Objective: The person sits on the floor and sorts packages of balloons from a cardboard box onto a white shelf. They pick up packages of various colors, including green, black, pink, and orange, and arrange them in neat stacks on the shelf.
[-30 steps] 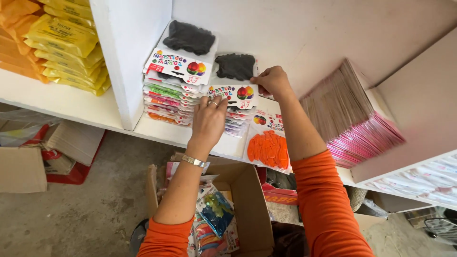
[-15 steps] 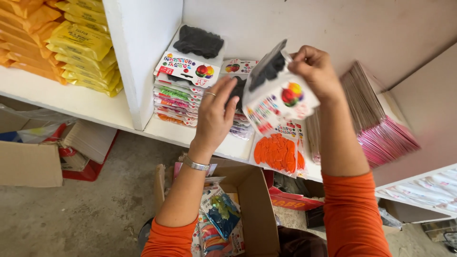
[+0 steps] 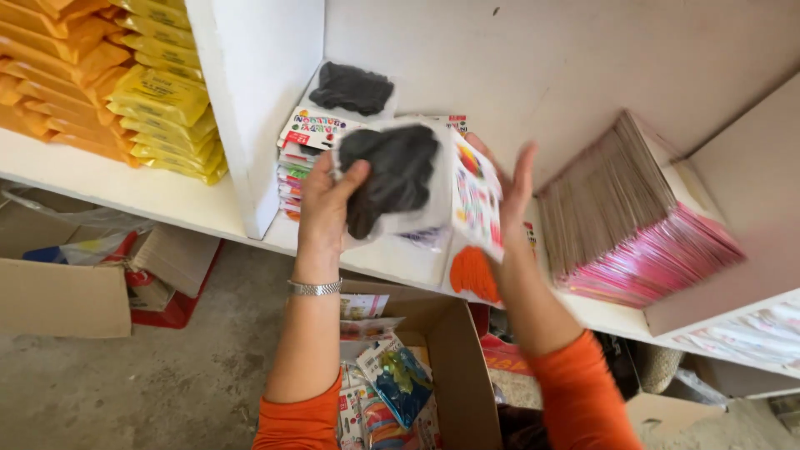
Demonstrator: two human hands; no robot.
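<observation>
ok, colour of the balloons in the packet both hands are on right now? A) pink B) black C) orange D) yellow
B: the packet between the left hand and right hand shows a dark, black bundle through its clear front.

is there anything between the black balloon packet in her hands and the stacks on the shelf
Nothing visible. The black balloon packet is held by the left hand and right hand just above the shelf stacks, with only air between.
</observation>
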